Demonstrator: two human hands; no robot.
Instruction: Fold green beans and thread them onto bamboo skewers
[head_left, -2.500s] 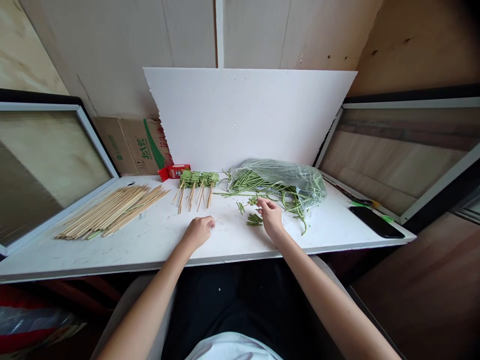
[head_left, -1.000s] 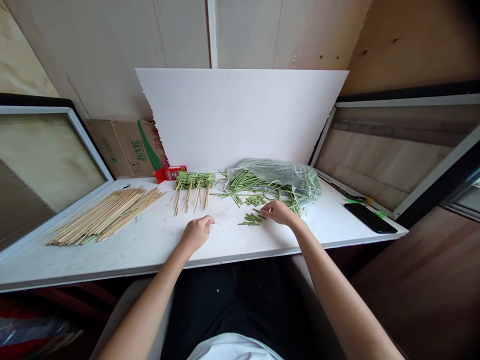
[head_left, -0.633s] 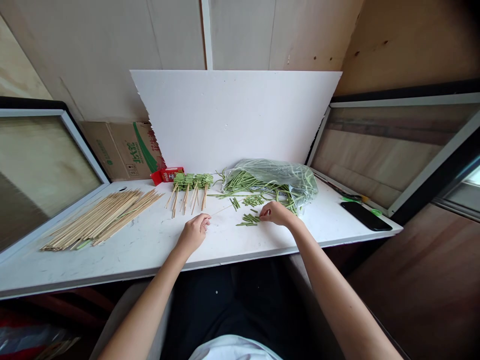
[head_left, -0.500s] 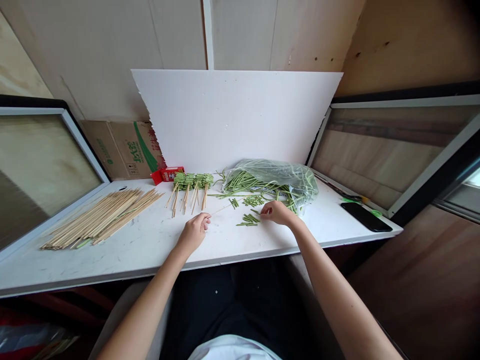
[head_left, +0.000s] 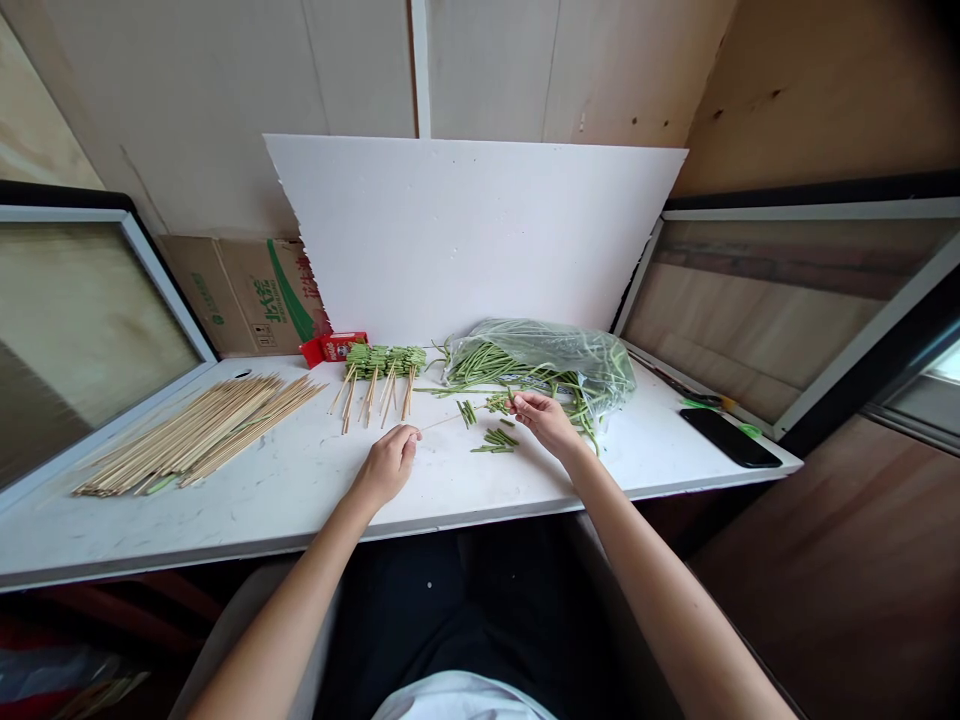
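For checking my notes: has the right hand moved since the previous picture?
Yes: against the black phone, the right hand has shifted up and leftward in the view.

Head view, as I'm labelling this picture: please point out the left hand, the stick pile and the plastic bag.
Left hand (head_left: 387, 464): head view, on the back of the hand.
Stick pile (head_left: 193, 433): head view, on sticks mid-pile.
Plastic bag (head_left: 555, 350): head view, on clear film mid-bag.

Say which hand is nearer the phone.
Right. The right hand is left of the phone, beside the cut beans; the left hand is farther left, holding a skewer.
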